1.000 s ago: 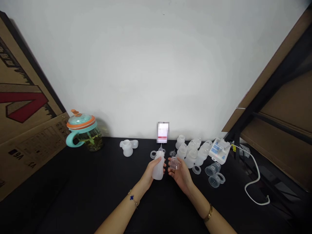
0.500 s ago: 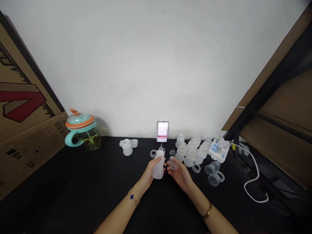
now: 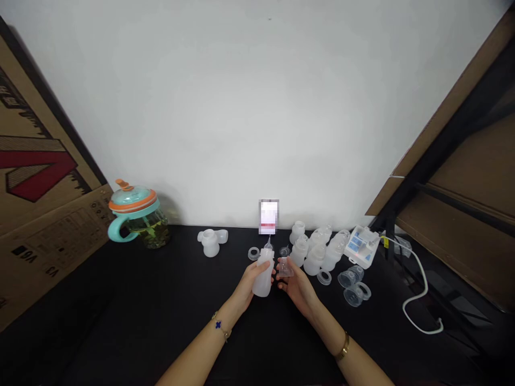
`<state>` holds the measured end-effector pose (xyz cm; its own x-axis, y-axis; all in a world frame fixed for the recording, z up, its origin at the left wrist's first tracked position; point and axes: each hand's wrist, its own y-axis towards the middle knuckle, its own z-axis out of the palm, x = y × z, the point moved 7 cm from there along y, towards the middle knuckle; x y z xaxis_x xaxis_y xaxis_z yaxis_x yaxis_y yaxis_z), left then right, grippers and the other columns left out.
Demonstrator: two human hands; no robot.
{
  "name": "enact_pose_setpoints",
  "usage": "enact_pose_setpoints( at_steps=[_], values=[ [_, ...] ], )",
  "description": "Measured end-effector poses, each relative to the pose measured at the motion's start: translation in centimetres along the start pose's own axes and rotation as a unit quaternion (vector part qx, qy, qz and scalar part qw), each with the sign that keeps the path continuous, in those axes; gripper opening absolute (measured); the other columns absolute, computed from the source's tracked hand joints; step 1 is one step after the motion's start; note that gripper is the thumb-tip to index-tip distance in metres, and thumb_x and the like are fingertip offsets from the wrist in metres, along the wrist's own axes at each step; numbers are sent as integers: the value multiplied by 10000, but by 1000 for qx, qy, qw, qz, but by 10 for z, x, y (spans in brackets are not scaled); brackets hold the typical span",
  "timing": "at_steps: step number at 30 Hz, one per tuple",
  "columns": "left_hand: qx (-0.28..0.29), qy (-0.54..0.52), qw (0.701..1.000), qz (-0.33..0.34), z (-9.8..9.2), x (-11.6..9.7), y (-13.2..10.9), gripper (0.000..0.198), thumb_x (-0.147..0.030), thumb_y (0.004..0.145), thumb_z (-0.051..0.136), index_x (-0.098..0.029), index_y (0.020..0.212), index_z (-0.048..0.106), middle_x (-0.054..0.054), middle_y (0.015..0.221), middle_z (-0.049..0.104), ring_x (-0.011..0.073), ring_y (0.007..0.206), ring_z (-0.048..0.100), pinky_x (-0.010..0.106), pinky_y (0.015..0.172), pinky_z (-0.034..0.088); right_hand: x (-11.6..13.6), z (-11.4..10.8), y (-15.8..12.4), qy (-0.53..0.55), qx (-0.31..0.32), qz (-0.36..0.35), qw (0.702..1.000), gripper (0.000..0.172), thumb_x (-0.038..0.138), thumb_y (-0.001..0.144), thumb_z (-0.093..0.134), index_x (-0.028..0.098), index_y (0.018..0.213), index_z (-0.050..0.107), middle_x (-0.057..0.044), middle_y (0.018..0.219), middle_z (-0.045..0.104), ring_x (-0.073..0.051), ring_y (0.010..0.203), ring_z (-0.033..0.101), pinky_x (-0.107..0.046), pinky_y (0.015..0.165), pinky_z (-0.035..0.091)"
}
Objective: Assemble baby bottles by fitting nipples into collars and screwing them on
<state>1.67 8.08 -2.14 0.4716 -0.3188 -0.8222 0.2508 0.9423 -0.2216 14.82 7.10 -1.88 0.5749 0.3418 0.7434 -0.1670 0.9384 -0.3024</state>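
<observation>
I've got the left hand [image 3: 246, 287] out front, fingers wrapped round a translucent baby bottle [image 3: 262, 282] over the black table [image 3: 161, 316]. Just beside it, my right hand [image 3: 301, 289] grips a clear cup-shaped cap [image 3: 285, 269] in its fingers, apart from the bottle, with more bottles [image 3: 314, 261] clustered close by.

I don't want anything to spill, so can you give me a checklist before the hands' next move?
1. White bottle held by the left hand: ok.
2. Clear cup held by the right hand: ok.
3. Cup on the bottle: not ok, they're apart.
4. Clear teat fixed onto the bottle's top: cannot tell.
5. Bottle empty inside: cannot tell.
6. Lid on the green-handled jug: ok.
</observation>
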Motion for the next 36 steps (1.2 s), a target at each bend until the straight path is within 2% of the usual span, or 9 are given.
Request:
enact_pose_setpoints(
  at_steps=[11,17,23,29,36],
  values=[
    [10,-5,1000,-3,0,4,1,417,-386,674,837,-102,938,683,87,791,711,173,632,655,284,622,527,7,7,-9,-11,6,-15,1000,368,488,778,769,227,1030,712,-17,887,689,-152,714,629,-254,548,450],
    [30,-34,998,-34,6,4,-5,438,-504,806,716,-109,991,678,76,773,684,175,609,657,288,589,549,6,6,-8,-1,13,-10,1000,340,488,826,722,217,1030,709,-25,899,679,-151,707,612,-254,551,445],
    [36,-69,995,-55,7,4,-3,608,-654,890,515,-90,1022,697,115,772,696,207,603,680,310,566,552,7,8,-9,7,15,-10,1000,345,506,810,734,219,1000,704,-26,875,680,-163,691,610,-264,543,439],
    [45,-51,995,-66,10,5,-5,468,-522,868,621,-72,931,733,157,850,732,216,694,696,303,651,562,6,8,-8,11,31,-10,999,360,503,821,723,206,1022,702,-20,836,675,-156,667,601,-268,540,430],
    [36,-48,997,-49,13,1,-9,400,-446,817,697,-72,954,735,143,862,734,205,704,682,292,654,557,6,7,-8,7,37,-13,999,365,510,830,713,206,1031,706,-22,843,664,-162,685,602,-266,550,440]
  ],
)
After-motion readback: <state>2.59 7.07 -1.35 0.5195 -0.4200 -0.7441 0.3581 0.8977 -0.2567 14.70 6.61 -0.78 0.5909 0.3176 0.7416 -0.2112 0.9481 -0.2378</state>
